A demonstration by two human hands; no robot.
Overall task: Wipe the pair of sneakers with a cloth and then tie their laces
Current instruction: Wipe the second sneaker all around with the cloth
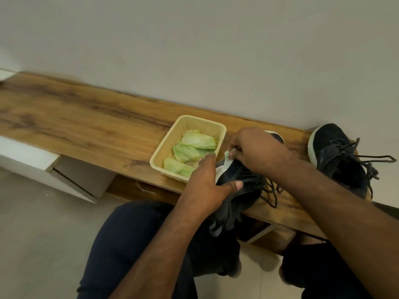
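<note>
A dark sneaker (239, 186) with a white sole lies tilted on its side at the front edge of the wooden bench (86, 126). My left hand (207, 182) grips its heel end, thumb over the upper. My right hand (259, 149) is curled over the sneaker's sole edge and pinches a small pale green cloth (227, 154), of which only a corner shows. Loose dark laces hang off the sneaker toward the bench edge. The second dark sneaker (339, 160) stands upright at the far right of the bench, its laces untied and spread.
A cream plastic basket (187, 126) with several folded green cloths sits on the bench just left of my hands. A grey wall runs behind the bench. White drawer units stand below at the left. My knees in dark trousers are under the bench edge.
</note>
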